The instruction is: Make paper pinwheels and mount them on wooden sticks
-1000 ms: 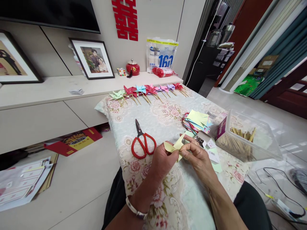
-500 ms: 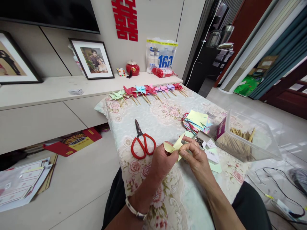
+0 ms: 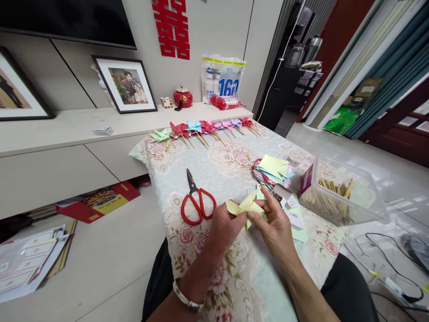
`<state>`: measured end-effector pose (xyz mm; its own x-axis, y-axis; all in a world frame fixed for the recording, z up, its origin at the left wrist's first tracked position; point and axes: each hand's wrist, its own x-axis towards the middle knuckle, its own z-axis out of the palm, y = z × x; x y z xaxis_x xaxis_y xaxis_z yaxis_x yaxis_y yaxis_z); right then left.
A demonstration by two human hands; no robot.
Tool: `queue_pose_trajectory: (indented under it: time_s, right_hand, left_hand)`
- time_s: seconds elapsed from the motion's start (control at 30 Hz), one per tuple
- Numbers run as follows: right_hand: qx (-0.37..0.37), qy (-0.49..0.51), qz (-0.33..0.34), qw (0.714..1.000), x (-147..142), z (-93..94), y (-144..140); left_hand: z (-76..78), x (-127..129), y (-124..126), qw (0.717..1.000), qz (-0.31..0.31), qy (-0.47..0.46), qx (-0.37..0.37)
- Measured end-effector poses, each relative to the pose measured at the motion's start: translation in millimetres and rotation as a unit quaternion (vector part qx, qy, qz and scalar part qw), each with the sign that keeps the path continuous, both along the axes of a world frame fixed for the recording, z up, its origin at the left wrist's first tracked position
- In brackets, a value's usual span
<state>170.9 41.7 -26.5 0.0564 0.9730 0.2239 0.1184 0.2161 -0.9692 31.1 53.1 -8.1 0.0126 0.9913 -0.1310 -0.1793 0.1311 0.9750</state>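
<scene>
Pinching from both sides, the left hand (image 3: 225, 227) and the right hand (image 3: 274, 223) meet over the near middle of the floral-patterned tablecloth (image 3: 234, 165), both clamped on a pale yellow folded paper pinwheel head (image 3: 244, 207) held just above the cloth, its pointed vanes sticking up between the thumbs. On the left wrist sits a silver bracelet (image 3: 185, 298). Just left of the hands lie red-handled scissors (image 3: 197, 202), blades pointing away, flat on the cloth. Beyond the right hand there's a fanned stack of coloured paper squares (image 3: 273, 171), yellow sheet on top, and beside it a clear plastic tub (image 3: 348, 197) holding thin wooden sticks (image 3: 330, 193). Small white paper scraps (image 3: 295, 215) lie near the right hand's knuckles. Along the far edge of the table runs a row of finished paper pinwheels on sticks (image 3: 201, 129), green, red, blue, pink and purple, laid side by side.
</scene>
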Motion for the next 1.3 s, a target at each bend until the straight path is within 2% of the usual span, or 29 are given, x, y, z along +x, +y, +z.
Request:
queue_pose_trajectory:
  time_s: [0.17, 0.37, 0.6, 0.93, 1.3]
  right_hand:
    - [0.002, 0.008, -0.020, 1.000, -3, 3.0, 0]
    - [0.003, -0.004, -0.044, 0.999, -4, 2.4, 0]
    - [0.002, -0.019, -0.043, 0.999, -1, -1.9, -2]
    - [-0.005, -0.040, -0.038, 0.998, -2, 1.1, 0]
    - [0.012, -0.077, -0.044, 0.996, -2, -0.1, -2]
  left_hand:
    - [0.5, 0, -1, 1.000, -0.001, -0.006, -0.015]
    - [-6.1, 2, 0, 1.000, 0.003, -0.003, -0.026]
    - [-4.0, 1, -1, 1.000, 0.004, 0.011, -0.025]
    - [-10.9, 1, 0, 0.999, -0.009, 0.038, -0.031]
    - [-11.4, 1, -1, 0.999, 0.001, 0.053, -0.005]
